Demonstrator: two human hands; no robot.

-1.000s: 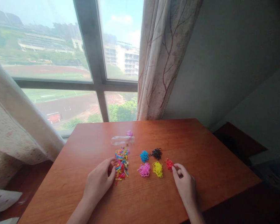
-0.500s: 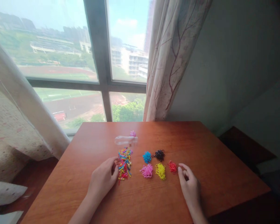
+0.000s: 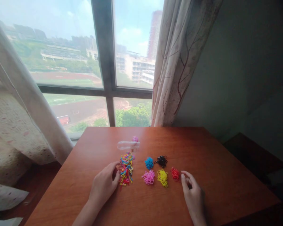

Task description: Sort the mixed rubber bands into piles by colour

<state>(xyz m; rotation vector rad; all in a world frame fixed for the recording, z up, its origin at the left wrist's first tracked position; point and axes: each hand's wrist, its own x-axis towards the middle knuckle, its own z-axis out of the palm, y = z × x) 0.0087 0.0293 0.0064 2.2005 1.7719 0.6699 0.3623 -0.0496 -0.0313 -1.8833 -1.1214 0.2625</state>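
Note:
My left hand (image 3: 105, 181) rests on the table at the left edge of a heap of mixed-colour small rubber bands (image 3: 126, 169). Its thumb and fingers are curved and apart, with nothing seen between them. My right hand (image 3: 192, 194) lies just right of a small pile of red bands (image 3: 175, 173). Its thumb and forefinger are bent, tips close but a little apart, and no band shows in them. Between the hands sit separate piles of yellow bands (image 3: 162, 178), pink bands (image 3: 148, 177), blue bands (image 3: 149, 163) and black bands (image 3: 162, 161).
Behind the mixed heap lies a clear plastic item (image 3: 128, 145), with a pinkish-purple bundle (image 3: 135, 138) beside it. The brown wooden table (image 3: 226, 188) reaches to a window (image 3: 109, 91) between curtains (image 3: 181, 62). A grey wall rises at the right.
The whole view has shifted, so the scene sits slightly lower and to the right. Both hands keep nearly the same pose, and the piles look unchanged.

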